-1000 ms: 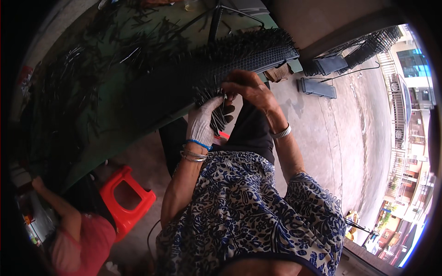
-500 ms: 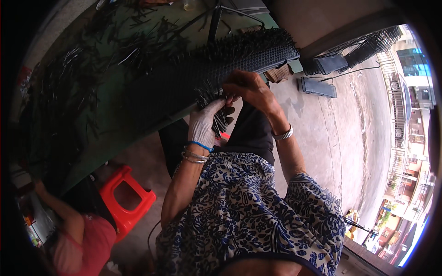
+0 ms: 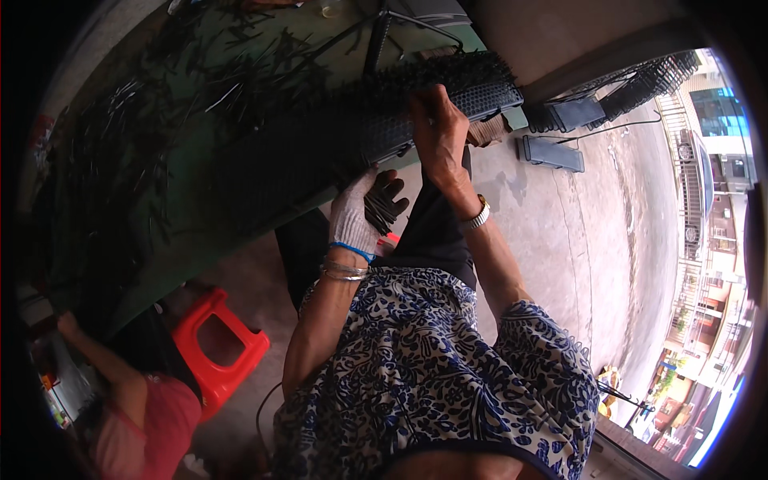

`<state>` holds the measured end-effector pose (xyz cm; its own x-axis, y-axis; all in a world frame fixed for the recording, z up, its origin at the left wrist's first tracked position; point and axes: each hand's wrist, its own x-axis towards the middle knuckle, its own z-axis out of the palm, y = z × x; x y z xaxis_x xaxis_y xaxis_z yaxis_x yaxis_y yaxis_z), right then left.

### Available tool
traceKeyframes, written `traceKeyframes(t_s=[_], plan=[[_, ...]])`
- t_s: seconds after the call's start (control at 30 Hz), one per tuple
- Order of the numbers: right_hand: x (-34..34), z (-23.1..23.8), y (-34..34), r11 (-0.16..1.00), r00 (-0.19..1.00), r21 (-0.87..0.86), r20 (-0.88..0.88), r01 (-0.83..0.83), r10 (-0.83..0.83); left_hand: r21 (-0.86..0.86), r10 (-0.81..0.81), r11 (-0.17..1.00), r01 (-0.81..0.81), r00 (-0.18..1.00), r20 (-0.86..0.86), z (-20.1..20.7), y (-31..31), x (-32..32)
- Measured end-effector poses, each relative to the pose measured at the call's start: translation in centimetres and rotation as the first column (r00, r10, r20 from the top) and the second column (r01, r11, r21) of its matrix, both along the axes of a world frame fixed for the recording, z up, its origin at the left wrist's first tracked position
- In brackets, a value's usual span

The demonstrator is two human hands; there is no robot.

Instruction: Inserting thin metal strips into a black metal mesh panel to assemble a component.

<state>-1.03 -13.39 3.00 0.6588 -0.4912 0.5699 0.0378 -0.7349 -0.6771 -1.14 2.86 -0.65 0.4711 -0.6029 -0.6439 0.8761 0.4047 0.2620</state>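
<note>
My left hand (image 3: 353,212), in a whitish glove with dark fingers, is closed around a bundle of thin dark rods (image 3: 381,213) just below the front edge of a dark perforated board (image 3: 392,134). My bare right hand (image 3: 442,136) is over the right part of this board, fingers pinched together at its surface. Whatever those fingertips hold, if anything, is too small and dark to make out. Many short dark rods (image 3: 472,67) stand upright in dense rows along the board's far side.
Loose dark rods (image 3: 232,92) lie scattered over the green table (image 3: 180,248), with a black metal stand (image 3: 376,40) behind. A person in a pink top (image 3: 164,420) is at lower left, beside a red plastic stool (image 3: 244,352). Grey trays (image 3: 552,152) lie on the floor at right.
My right hand has moved away from the left hand, up and right onto the board. My left hand has stayed nearly in place, and its rods now sit lower in the palm.
</note>
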Motion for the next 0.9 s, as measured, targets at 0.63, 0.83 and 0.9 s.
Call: traceKeyframes(t_s=[0.63, 0.83, 0.9], plan=[[0.9, 0.1, -0.7, 0.994, 0.991, -0.038, -0.099, -0.098, 0.094, 0.027, -0.031, 0.999, 0.028, 0.996, 0.086, 0.3, 1.3, 0.3], [1.5, -0.4, -0.8, 0.974, 0.985, -0.203, -0.157, -0.101, 0.069, 0.101, -0.023, 0.995, 0.01, 0.992, 0.126, 2.9, 1.2, -0.3], [1.6, 0.0, 0.0, 0.966, 0.973, -0.246, -0.232, -0.077, 0.018, 0.11, -0.027, 0.994, 0.015, 0.993, 0.113, 2.7, 1.3, -0.2]])
